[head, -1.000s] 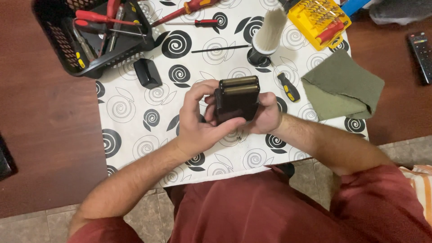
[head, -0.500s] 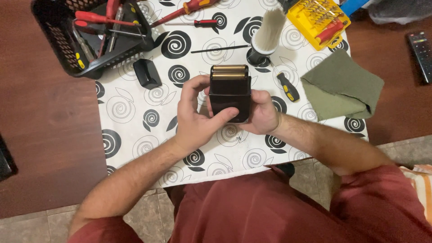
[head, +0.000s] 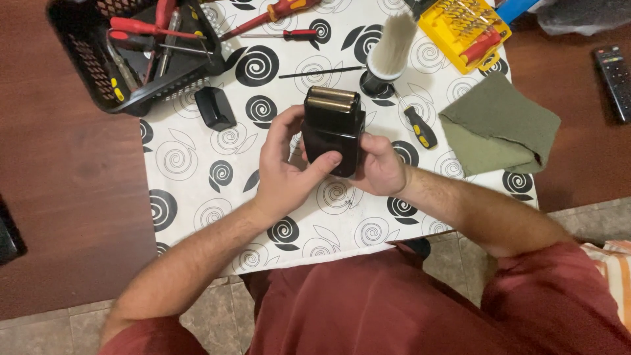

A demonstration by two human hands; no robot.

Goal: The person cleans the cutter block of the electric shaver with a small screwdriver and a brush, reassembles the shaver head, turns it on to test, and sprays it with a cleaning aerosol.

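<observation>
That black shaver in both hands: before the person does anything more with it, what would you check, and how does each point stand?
1. Hold: left hand and right hand both grip the black shaver - ok.
2. Gold foil head faces away from the body, uncovered - ok.
3. Small black cap lies apart on the spiral-patterned cloth - ok.
4. Short screwdriver lies close to the right hand - ok.
5. Brush stands upright just behind the shaver; it may tip if bumped - not ok.
6. Screws or switch on the shaver - cannot tell.
</observation>
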